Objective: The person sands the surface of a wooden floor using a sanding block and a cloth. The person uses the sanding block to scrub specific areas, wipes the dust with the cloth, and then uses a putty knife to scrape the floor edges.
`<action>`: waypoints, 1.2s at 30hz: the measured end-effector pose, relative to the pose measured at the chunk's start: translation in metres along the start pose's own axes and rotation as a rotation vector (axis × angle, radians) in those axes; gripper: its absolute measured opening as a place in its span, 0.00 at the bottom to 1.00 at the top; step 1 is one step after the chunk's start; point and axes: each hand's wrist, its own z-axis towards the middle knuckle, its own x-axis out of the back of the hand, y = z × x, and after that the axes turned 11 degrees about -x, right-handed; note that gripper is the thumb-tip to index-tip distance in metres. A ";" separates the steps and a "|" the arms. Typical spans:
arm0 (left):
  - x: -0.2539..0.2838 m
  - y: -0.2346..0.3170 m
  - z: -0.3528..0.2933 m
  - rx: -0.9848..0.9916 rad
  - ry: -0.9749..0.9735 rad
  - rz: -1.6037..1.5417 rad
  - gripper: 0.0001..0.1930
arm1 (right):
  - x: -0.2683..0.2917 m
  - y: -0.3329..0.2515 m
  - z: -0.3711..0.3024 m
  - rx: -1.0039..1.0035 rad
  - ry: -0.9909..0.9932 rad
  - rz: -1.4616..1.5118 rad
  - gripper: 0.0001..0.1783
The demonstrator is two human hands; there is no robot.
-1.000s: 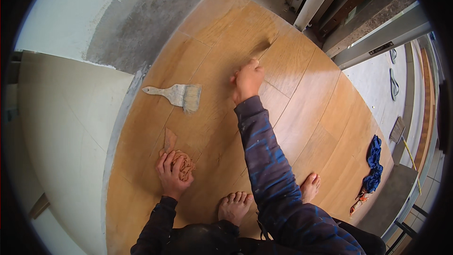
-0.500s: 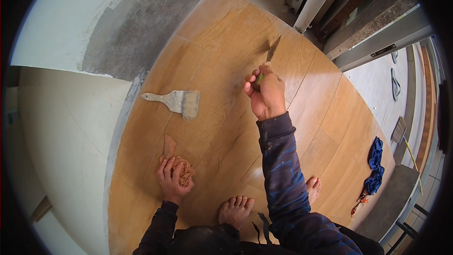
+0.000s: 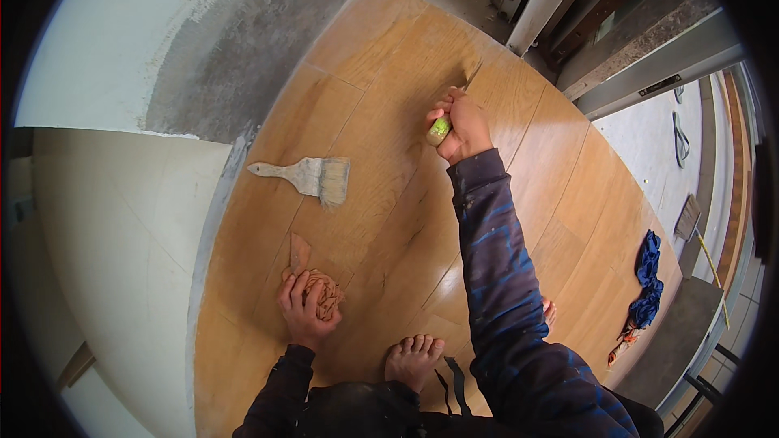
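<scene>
My right hand is closed around the yellow-green handle of a scraper, out over the far middle of the wood-look floor. Beyond the fingers its metal blade shows only as a thin, dark sliver, with the tip near a floor joint. Whether the tip touches the floor I cannot tell. Down on the left, my left hand grips a crumpled pinkish-brown cloth against the floor. A flat tail of the cloth sticks out past the fingers. A wide paintbrush with a worn whitish handle lies farther off, between the two hands.
A grey and white wall borders the floor on the left. Metal door frames stand at the far right. A bundled blue cloth lies on the right, near a broom. My bare foot is close to the left hand.
My right hand has turned, bringing the handle's butt end into sight and hiding most of the blade. The left hand keeps its hold on the cloth. The view has shifted slightly.
</scene>
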 end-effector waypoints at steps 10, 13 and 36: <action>0.007 0.002 0.006 0.028 0.035 0.006 0.34 | -0.036 0.093 -0.102 0.072 0.073 -0.368 0.08; 0.006 0.006 0.002 0.050 0.054 0.001 0.33 | 0.028 0.073 -0.108 0.091 0.175 -0.688 0.13; 0.009 0.001 0.001 0.041 0.017 0.009 0.33 | 0.019 -0.095 0.167 0.575 0.578 -1.137 0.06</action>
